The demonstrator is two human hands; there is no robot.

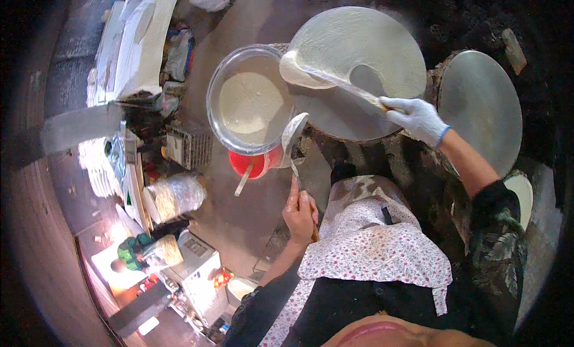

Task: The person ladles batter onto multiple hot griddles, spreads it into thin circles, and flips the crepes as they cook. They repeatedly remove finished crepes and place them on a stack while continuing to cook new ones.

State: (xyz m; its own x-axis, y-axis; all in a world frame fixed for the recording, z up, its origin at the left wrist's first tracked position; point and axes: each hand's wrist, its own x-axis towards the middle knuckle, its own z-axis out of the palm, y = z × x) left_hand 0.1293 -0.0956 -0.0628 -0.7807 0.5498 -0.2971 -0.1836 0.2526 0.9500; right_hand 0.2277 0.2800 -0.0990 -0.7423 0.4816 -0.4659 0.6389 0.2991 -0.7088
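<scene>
My right hand (421,118), in a white knit glove with a blue cuff, is closed around the handle of a long spreader (350,87). The spreader's pale, batter-coated far end lies at the left side of a large round griddle (344,117). A layer of pale batter (353,39) covers the far part of the griddle, with a bare rounded patch in it. My bare left hand (301,214) grips a ladle (294,138) by its handle, index finger stretched along it. The ladle's batter-smeared bowl is beside a large clear-rimmed tub (213,111), which holds pale batter (251,102).
A red bucket (254,166) with a stick in it stands below the tub's near side. Another round griddle (481,114) is at the right, by a pale round thing (519,197). Wrapped bundles (176,197), a crate (188,148) and a person in green (133,251) are at the left.
</scene>
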